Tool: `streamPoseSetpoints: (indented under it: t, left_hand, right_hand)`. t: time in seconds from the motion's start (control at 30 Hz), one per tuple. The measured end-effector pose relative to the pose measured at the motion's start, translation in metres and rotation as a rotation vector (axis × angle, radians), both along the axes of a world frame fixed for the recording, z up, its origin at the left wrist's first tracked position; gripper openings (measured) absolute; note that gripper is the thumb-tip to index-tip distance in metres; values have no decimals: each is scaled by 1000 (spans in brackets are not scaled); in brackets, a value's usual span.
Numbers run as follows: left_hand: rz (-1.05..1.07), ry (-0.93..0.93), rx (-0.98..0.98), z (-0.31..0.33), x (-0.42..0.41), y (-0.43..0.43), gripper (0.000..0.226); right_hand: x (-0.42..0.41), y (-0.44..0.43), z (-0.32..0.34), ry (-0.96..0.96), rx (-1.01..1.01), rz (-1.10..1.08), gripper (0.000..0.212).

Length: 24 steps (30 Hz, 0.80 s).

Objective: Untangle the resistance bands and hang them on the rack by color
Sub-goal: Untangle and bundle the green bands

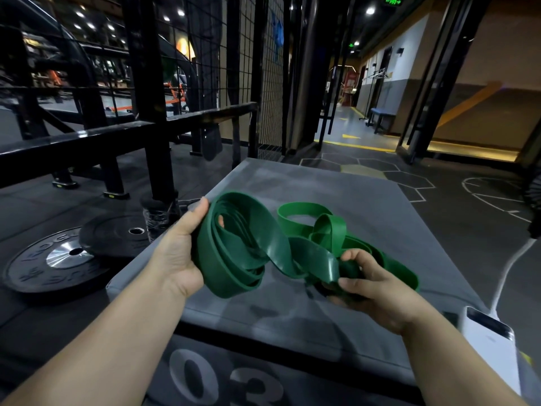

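Fingers (202,210) of the left hand (178,253) curl round the coil of the dark green resistance band (234,259), the right hand (369,285) pinches its twisted tail, and the tangle runs side to side between them above the grey plyo box (263,315).

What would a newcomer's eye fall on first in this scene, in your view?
The tangle of green bands at the centre, over the grey padded box: the left grip holds a dark coil, the right grip pinches a strand. Two black weight plates lie on the floor at the left.
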<state>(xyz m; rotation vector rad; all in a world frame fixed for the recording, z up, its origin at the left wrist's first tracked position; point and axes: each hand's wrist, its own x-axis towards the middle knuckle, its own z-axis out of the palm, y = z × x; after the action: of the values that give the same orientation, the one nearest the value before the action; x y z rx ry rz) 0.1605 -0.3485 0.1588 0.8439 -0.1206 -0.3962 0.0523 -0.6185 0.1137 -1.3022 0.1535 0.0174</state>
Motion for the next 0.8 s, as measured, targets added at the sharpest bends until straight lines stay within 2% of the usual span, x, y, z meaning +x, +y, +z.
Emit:
streamPoseSetpoints:
  t: [0.07, 0.17, 0.27, 0.37, 0.43, 0.5, 0.57, 0.7, 0.8]
  left_hand:
    - [3, 2, 0, 1, -1, -1, 26]
    - [8, 10, 16, 1, -1, -1, 25]
    - [-5, -2, 34, 1, -2, -3, 24]
    - [-38, 22, 35, 1, -4, -6, 24]
    - [-62, 36, 80, -1, -6, -10, 22]
    - [-87, 61, 105, -4, -8, -14, 24]
    - [-108, 81, 122, -5, -11, -21, 24]
    - [-132, 32, 300, -5, -25, -35, 23]
    - [-177, 5, 355, -6, -33, -44, 29]
  right_hand:
    - [2, 3, 2, 22, -1, -119, 37]
    - [6, -2, 0, 80, -124, -300, 36]
    - [7, -7, -3, 92, -256, -351, 30]
    - [9, -7, -4, 12, -692, -464, 29]
    - [9, -1, -3, -125, -996, -508, 39]
    - [8, 6, -2, -250, -1214, -472, 51]
    - [6, 14, -1, -349, -1352, -406, 53]
    - [4, 31, 3, -517, -1472, -291, 58]
    - [0, 44, 9, -510, -1356, -268, 63]
